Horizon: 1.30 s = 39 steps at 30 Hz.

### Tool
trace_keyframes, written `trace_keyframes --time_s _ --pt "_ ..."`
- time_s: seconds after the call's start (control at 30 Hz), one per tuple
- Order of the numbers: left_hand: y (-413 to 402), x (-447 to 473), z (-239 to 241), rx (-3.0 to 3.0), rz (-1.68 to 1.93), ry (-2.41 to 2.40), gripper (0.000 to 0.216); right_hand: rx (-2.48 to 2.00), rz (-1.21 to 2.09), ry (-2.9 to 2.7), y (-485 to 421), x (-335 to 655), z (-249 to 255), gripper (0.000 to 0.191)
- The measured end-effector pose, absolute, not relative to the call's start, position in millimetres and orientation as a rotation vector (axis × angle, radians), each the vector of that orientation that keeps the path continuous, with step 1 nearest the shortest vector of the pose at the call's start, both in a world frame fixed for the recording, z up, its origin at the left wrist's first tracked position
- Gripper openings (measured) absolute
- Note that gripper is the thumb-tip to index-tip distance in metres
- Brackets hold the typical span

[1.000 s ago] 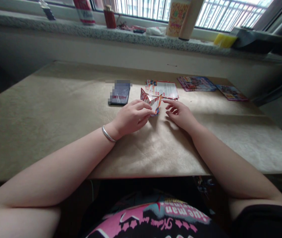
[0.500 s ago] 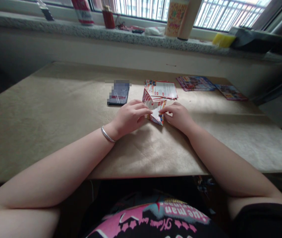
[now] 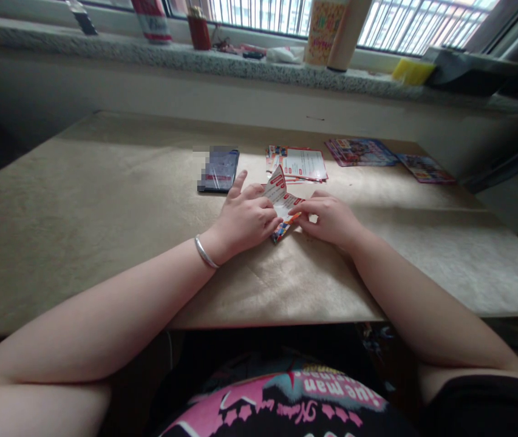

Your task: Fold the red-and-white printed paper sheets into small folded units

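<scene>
A printed paper sheet [image 3: 277, 193], white inside with red labels and colourful outside, stands partly folded on the table between my hands. One pointed flap sticks up at its far side. My left hand [image 3: 250, 213], with a silver bangle at the wrist, holds the sheet's left part with curled fingers, while one finger lifts away toward the phone. From the other side, my right hand [image 3: 329, 220] pinches the sheet's right edge between thumb and fingers. Just beyond lies a stack of similar printed sheets [image 3: 304, 164]. My fingers hide part of the folds.
A phone [image 3: 220, 170] lies left of the sheets. Two groups of colourful cards, a nearer stack [image 3: 361, 152] and another [image 3: 426, 169], lie at the back right of the table [image 3: 117, 182]. Bottles, a cup and a yellow item [image 3: 413, 71] stand on the windowsill [image 3: 231, 65].
The folded sheet has turned and its raised flap has shifted right. A finger of my left hand has lifted off. My right hand has stayed at the sheet's right edge.
</scene>
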<state>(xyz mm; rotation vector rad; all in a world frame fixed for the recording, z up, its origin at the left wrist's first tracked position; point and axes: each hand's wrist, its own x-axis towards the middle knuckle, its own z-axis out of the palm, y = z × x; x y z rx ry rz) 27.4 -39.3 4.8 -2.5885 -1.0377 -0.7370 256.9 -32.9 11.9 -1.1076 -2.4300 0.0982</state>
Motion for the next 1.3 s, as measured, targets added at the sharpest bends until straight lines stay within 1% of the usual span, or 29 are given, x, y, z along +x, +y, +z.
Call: trace_keyframes --time_s 0.07,0.17,0.33,0.53,0.7,0.77,0.87,0.93,1.0,1.07,1.3 --pt "-39 27 4 -2.61 -0.735 -1.035 0.026 -1.176 0.102 -2.404 -32 259 10 0.021" --pt "-39 26 4 -2.637 -0.768 -1.042 0.026 -1.164 0.087 -2.449 -28 264 8 0.024" --pt "-39 26 5 -2.674 -0.809 -1.03 0.03 -1.182 0.053 -2.419 -23 266 3 0.015" --pt "-38 26 6 -2.678 -0.759 -1.004 0.032 -1.212 -0.008 -2.27 -23 256 -1 0.012" --pt "-39 28 7 -2.654 -0.712 -0.995 0.034 -1.319 -0.054 -2.062 -22 249 -3 0.01" --pt "-40 28 8 -2.656 -0.726 -0.994 0.034 -1.356 -0.043 -1.949 -20 248 -4 0.015" --pt "-41 29 8 -2.655 -0.735 -0.999 0.033 -1.344 0.062 -1.845 -17 248 -6 0.017" --pt "-40 29 8 -2.656 -0.727 -1.003 0.033 -1.317 0.242 -1.831 -14 248 -9 0.016" --pt "-39 29 7 -2.669 -0.712 -1.003 0.033 -1.313 0.489 -1.789 -12 247 -12 0.018" --pt "-39 29 7 -2.69 -0.697 -0.991 0.032 -1.307 0.63 -1.728 -11 246 -14 0.02" --pt "-40 31 8 -2.745 -0.691 -0.926 0.035 -1.281 0.654 -1.65 -12 245 -12 0.021"
